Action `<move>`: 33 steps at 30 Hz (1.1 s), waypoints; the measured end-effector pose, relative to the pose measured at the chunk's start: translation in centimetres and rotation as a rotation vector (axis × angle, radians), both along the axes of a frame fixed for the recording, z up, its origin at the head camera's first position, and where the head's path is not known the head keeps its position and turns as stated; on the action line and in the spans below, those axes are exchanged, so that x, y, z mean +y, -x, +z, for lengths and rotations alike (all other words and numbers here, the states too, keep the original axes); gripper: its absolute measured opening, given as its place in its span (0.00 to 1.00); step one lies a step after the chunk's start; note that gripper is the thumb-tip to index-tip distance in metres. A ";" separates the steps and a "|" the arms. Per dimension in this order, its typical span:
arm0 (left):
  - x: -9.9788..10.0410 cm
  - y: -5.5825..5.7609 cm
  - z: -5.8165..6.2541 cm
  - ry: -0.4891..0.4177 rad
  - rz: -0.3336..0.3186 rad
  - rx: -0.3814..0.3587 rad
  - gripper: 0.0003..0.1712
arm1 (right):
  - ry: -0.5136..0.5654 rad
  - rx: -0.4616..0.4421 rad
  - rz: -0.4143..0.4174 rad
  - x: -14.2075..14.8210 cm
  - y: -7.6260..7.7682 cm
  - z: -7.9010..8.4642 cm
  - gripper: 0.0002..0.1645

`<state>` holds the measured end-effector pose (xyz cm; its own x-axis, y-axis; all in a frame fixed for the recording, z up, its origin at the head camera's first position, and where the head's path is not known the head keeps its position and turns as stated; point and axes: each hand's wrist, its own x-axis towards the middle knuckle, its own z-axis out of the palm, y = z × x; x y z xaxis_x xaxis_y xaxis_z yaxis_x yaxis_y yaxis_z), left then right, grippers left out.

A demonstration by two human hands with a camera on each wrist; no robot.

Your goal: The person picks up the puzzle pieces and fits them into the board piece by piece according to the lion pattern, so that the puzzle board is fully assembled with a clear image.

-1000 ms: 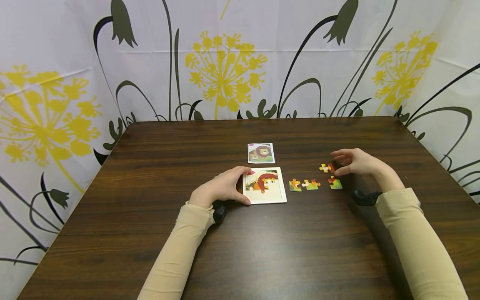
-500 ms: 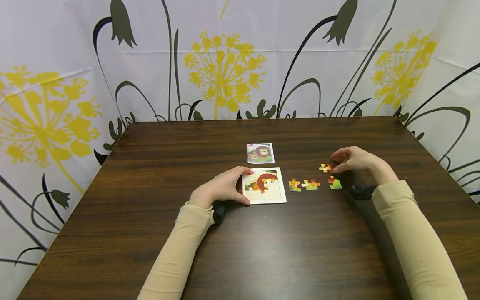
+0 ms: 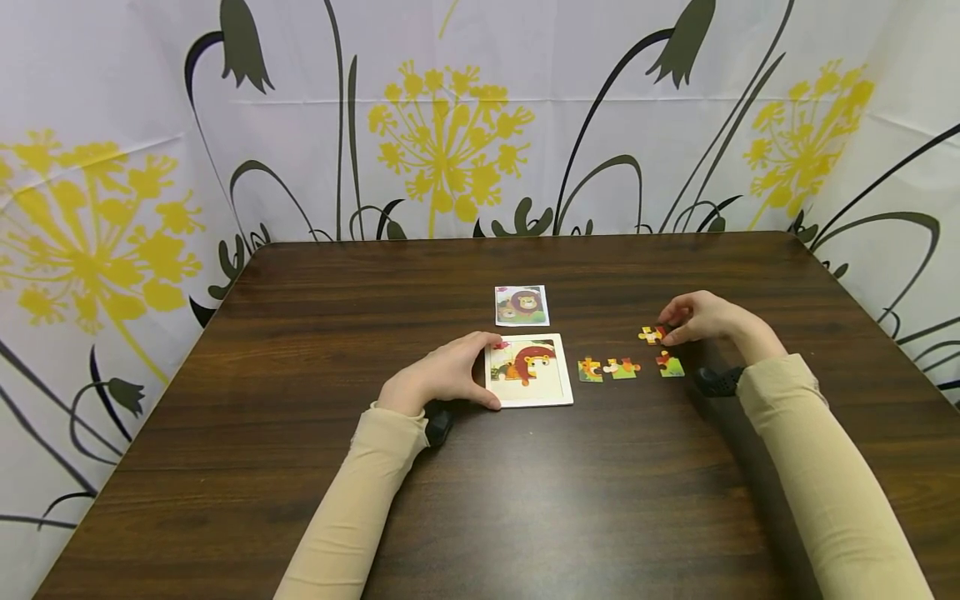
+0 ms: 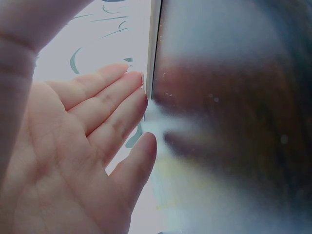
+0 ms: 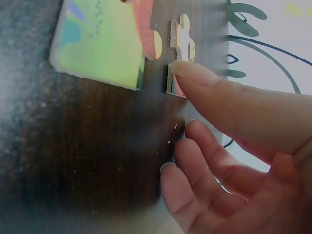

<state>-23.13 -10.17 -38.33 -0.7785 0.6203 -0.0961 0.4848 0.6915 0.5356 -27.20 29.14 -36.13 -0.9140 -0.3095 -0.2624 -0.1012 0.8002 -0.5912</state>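
Note:
My left hand (image 3: 442,375) holds a white puzzle tray (image 3: 567,387) by its left side, thumb at the near corner and fingertips at the far one. A partly assembled lion picture (image 3: 534,357) fills its upper area. In the left wrist view the other fingers (image 4: 114,119) extend beside a pale edge. Out to the right, my right hand (image 3: 708,319) pinches the right end of a red-and-yellow jigsaw piece (image 3: 649,335) lying on the table. Its thumb (image 5: 209,85) meets the piece's near edge in the right wrist view; the index finger is hidden behind it, other fingers loosely curled.
Two jigsaw pieces, an orange one (image 3: 590,370) and a green-yellow one (image 3: 622,368), lie right of the tray. Another green piece (image 3: 671,365) is just nearer than the right hand. A lion picture card (image 3: 522,306) lies behind the tray on the brown table (image 3: 360,300). Flowered cloth (image 3: 450,108) hangs behind.
The right hand has shifted slightly left, bringing its thumb to the edge of the red-and-yellow piece. The left hand and tray have stayed in place.

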 end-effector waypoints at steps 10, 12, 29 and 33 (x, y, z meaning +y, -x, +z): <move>0.0 -0.1 0.2 -0.006 -0.007 0.005 0.52 | 0.053 -0.091 -0.029 -0.1 0.6 0.1 0.22; 0.0 -0.1 0.3 -0.009 -0.009 0.008 0.52 | 0.050 -0.090 -0.032 -0.1 0.7 0.0 0.22; 0.1 0.0 0.2 0.005 0.007 -0.018 0.53 | 0.024 -0.100 -0.029 -0.4 1.1 0.0 0.18; 0.0 -0.1 0.3 0.004 0.008 -0.018 0.53 | 0.017 -0.098 -0.031 -0.5 1.0 0.2 0.18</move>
<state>-23.04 -10.14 -38.05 -0.7815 0.6136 -0.1126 0.4698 0.6976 0.5409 -28.19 28.65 -35.92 -0.8934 -0.2864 -0.3461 -0.0171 0.7915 -0.6109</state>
